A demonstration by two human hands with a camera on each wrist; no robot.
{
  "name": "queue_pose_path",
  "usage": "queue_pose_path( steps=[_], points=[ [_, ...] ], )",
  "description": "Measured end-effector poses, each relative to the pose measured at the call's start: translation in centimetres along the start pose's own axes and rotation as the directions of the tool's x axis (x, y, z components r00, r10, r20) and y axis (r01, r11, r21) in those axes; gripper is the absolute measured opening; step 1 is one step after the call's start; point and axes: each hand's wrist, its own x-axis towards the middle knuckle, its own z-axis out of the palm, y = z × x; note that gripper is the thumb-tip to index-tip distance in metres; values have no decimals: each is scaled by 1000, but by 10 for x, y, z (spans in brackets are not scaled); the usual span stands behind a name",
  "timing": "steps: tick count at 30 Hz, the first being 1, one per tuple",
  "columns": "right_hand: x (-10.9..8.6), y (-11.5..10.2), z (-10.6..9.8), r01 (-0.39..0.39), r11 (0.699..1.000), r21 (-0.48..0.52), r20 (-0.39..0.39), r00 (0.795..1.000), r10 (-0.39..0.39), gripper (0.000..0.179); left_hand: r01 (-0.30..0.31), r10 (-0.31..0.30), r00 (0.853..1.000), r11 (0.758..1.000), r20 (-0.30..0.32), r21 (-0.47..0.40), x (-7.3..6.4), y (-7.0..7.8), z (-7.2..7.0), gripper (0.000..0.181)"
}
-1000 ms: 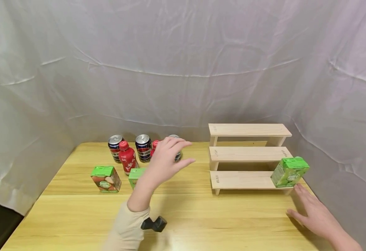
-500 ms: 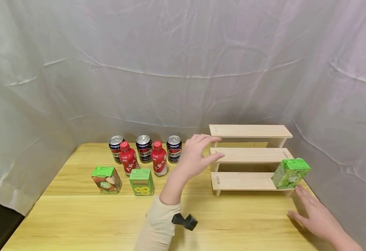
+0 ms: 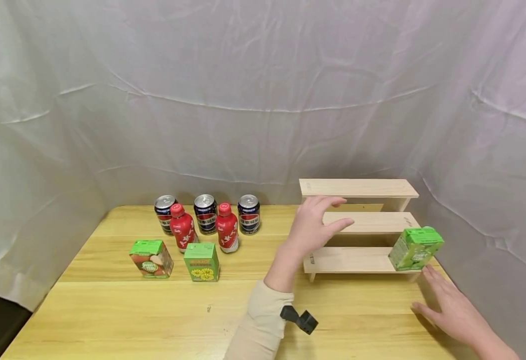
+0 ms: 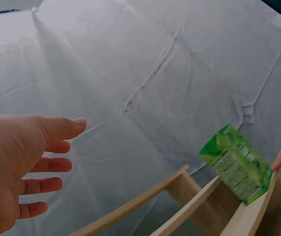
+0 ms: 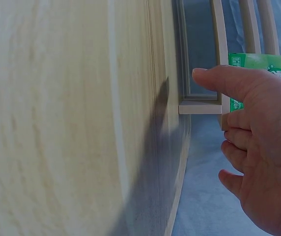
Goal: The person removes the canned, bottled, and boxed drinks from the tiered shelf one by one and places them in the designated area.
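Observation:
My left hand (image 3: 314,225) hovers in front of the left part of a three-step wooden shelf (image 3: 357,187), thumb and fingers spread, holding nothing. In the left wrist view, this hand (image 4: 17,162) has a gap between thumb and fingers. A green juice carton (image 3: 417,250) stands on the right end of the lowest step. My right hand (image 3: 452,307) is by the shelf's front right corner, just below the carton, with its fingers extended. One fingertip is at the step's edge; whether it touches I cannot tell. In the right wrist view the hand (image 5: 268,123) holds nothing.
Left on the wooden table (image 3: 123,320) stand a red-green juice carton (image 3: 151,260) and a green carton with yellow flowers (image 3: 202,263). Behind them are two red bottles (image 3: 227,230) and three dark blue cans (image 3: 249,215). Grey cloth (image 3: 263,100) surrounds the table's back and sides.
My left hand has moved right, from over the bottles and cartons to the front of the shelf, staying spread. The right hand and the carton on the shelf have stayed in place.

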Motion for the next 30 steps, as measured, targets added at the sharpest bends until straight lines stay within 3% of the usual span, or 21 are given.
queue_pose_path(
  steps=[11,19,24,30],
  points=[
    [1,-1,-1,-9,1000,1,2,1000,9,95,30,-34,998,996,-44,-84,3,6,43,42],
    [0,-1,0,3,1000,-6,-15,1000,-3,94,-2,2,996,1000,-89,-2,-1,3,73,46],
    [0,-1,-1,1,1000,-4,-8,1000,-1,94,-8,10,999,999,-41,49,0,6,89,53],
    [0,-2,-1,-6,1000,10,-5,1000,6,93,-11,-1,996,991,86,132,6,13,107,65]
  ],
)
